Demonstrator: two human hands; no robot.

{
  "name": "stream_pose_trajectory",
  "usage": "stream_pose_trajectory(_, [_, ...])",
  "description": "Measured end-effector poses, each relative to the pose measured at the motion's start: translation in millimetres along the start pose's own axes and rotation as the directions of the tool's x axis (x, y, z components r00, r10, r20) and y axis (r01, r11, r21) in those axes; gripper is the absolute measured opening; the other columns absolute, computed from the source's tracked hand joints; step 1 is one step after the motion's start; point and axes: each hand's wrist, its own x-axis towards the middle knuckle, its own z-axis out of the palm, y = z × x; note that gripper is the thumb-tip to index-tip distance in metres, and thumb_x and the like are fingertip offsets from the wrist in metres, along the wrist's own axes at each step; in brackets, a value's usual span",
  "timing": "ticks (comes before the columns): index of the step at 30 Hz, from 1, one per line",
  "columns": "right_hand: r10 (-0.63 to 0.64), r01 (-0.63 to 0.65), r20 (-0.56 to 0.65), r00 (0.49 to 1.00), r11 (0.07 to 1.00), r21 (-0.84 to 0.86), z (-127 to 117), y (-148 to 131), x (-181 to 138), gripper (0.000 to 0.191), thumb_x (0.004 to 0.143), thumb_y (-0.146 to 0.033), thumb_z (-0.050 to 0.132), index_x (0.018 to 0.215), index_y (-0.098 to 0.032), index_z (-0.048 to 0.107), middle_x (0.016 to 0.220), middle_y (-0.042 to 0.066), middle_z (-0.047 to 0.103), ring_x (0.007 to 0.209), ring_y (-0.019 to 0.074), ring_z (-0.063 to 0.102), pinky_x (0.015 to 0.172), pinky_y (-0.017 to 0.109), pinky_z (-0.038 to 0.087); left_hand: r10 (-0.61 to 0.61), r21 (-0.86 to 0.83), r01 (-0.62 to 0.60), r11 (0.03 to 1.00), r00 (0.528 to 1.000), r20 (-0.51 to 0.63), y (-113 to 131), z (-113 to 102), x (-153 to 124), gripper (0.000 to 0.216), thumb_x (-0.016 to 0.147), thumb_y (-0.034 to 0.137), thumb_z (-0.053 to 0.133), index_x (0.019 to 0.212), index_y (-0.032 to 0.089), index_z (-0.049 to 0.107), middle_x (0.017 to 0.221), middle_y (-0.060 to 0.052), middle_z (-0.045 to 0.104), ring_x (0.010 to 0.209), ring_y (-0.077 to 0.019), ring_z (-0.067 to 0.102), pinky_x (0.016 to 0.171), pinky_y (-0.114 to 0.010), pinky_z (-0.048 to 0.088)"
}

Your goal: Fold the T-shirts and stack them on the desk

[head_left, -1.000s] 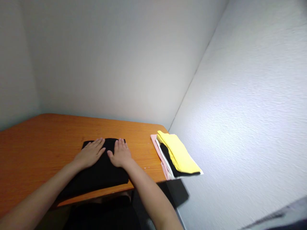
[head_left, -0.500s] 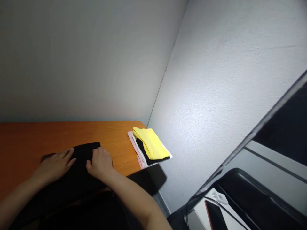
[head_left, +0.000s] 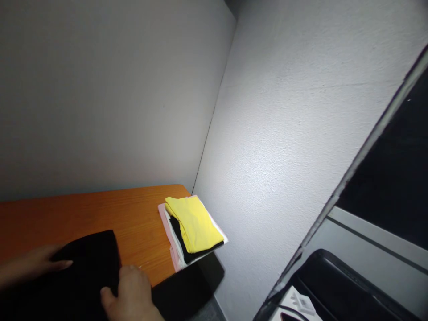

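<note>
A folded black cloth lies at the lower left on the wooden table; its near part runs out of view, and I cannot tell which garment it is. My left hand, somewhat blurred, grips its left side, thumb on top and fingers partly hidden behind the fabric. At the right edge, my right hand is closed on the cloth with its fingers curled and its thumb across the top.
On the right end of the orange-brown table sits a stack of folded clothes, a yellow one on top of black, white and pink. Walls rise behind and to the right. A black chair and a white charger with a cable are at lower right.
My hands went from lying on top of the black cloth to gripping its sides. The view has swung right and up, so hands and cloth appear lower and further left.
</note>
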Motion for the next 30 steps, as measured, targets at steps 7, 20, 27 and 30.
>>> stream_pose_trajectory(7, [0.026,0.108,-0.390,0.920,0.943,0.316,-161.4,50.7,19.4,0.018,0.077,-0.037,0.063,0.076,-0.022,0.054,0.072,-0.001,0.060,0.068,0.0166,0.058,0.061,0.026,0.048,0.303,-0.320,-0.228,0.920,0.930,0.207,205.5,-85.7,30.7,0.069,0.071,0.065,0.053,0.113,0.011,0.062,0.110,-0.002,0.074,0.101,-0.0235,0.067,0.087,-0.029,0.052])
stream_pose_trajectory(20, [0.372,-0.115,-0.273,0.887,0.751,0.650,-201.7,215.0,44.2,0.042,0.067,-0.046,0.073,0.086,-0.023,0.043,0.075,0.004,0.068,0.065,0.0226,0.067,0.060,0.033,0.053,0.316,0.115,-0.318,0.941,0.948,0.036,375.1,-1.0,128.8,0.044,0.060,0.045,0.078,0.091,0.015,0.073,0.102,-0.018,0.073,0.095,-0.0323,0.068,0.076,-0.035,0.052])
stream_pose_trajectory(27, [0.313,-0.327,-0.350,0.883,0.945,0.020,-157.2,231.2,48.5,0.017,0.081,-0.033,0.057,0.095,-0.023,0.052,0.091,0.010,0.070,0.088,0.0293,0.068,0.080,0.040,0.051,0.311,0.070,-0.303,0.950,0.924,-0.224,336.0,49.4,111.9,0.049,0.086,0.049,0.050,0.118,0.014,0.058,0.119,-0.020,0.065,0.113,-0.0348,0.059,0.098,-0.047,0.044])
stream_pose_trajectory(30, [0.305,-0.340,-0.393,0.868,0.940,-0.020,-171.6,246.9,46.4,0.036,0.083,-0.045,0.056,0.106,-0.017,0.058,0.102,0.015,0.068,0.100,0.0314,0.066,0.089,0.040,0.049,0.168,-0.200,-0.265,0.943,0.900,-0.401,300.5,41.4,107.6,0.051,0.090,0.053,0.038,0.118,0.013,0.055,0.127,-0.019,0.058,0.126,-0.0329,0.049,0.109,-0.046,0.033])
